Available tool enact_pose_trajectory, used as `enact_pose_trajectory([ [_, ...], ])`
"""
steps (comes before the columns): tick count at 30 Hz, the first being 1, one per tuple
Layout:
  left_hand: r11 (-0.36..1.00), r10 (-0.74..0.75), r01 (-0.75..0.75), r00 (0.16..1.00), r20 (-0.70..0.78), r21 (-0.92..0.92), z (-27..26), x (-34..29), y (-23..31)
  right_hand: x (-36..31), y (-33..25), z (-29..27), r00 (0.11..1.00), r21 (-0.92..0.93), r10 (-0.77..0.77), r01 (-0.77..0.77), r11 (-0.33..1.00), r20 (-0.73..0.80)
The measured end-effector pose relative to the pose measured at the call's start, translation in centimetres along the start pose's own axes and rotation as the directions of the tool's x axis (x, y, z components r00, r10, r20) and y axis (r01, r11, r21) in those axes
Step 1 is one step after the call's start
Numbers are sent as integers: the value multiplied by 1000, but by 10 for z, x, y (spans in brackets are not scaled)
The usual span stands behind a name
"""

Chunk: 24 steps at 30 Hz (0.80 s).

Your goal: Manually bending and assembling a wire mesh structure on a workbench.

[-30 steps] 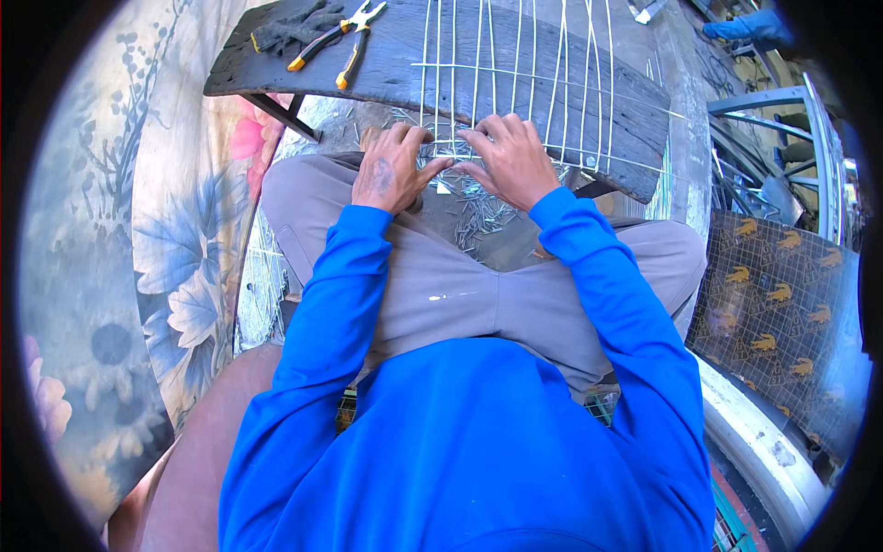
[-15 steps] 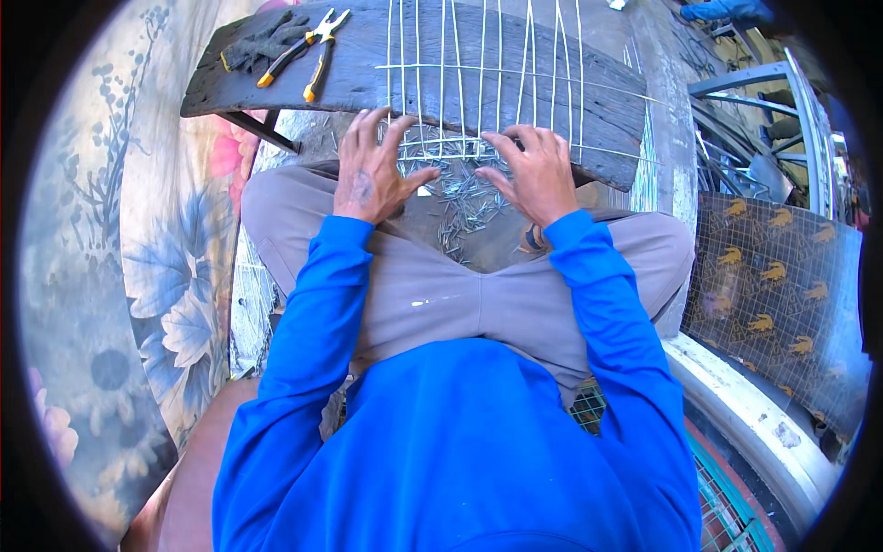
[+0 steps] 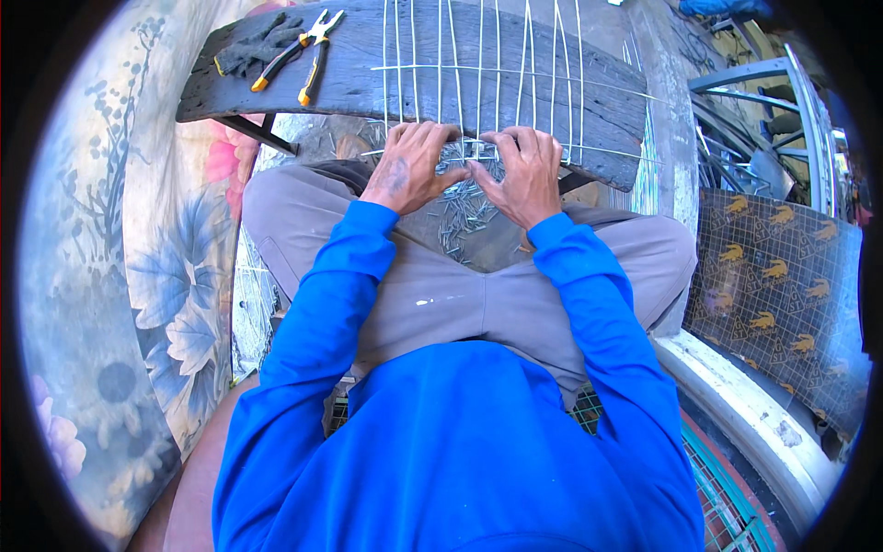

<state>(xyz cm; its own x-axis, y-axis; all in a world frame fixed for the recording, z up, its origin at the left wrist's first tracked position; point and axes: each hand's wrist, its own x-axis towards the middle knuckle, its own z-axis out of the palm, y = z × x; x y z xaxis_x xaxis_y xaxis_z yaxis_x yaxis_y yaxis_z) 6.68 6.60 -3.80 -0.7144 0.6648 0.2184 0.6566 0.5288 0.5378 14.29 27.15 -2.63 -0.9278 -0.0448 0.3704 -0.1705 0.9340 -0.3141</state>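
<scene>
Left hand (image 3: 418, 166): curled at pale thin-wire grid (image 3: 498, 71), near edge, grip unclear
Right hand (image 3: 522, 175): likewise
Yellow-and-black-handled pliers (image 3: 318, 31): on dark wooden bench (image 3: 354, 83)

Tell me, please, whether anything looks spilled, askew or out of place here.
Yes: short wire scraps lie scattered on the floor without order, and the wire grid looks slightly askew, with some lengthwise wires slanting toward each other.

Wire grid (image 3: 498, 70), far end off-frame
</scene>
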Motion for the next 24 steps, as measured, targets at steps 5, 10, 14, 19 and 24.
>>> enact_pose_trajectory([
  [5,999,37,-37,998,50,-6,0,2,3,-1,4,4,1000,-1,-17,17,1000,5],
  [10,997,69,-67,994,79,-35,-5,9,-1,2,4,6,999,-4,-27,28,1000,21],
  [14,997,59,-49,980,192,-57,-8,20,-12,2,7,12,999,-8,-45,45,999,22],
  [19,997,67,-57,964,257,-46,-7,26,-18,1,10,19,998,-12,-51,51,999,27],
  [24,995,43,-19,963,266,-95,-4,25,-17,5,10,12,996,-42,-59,61,997,61],
])
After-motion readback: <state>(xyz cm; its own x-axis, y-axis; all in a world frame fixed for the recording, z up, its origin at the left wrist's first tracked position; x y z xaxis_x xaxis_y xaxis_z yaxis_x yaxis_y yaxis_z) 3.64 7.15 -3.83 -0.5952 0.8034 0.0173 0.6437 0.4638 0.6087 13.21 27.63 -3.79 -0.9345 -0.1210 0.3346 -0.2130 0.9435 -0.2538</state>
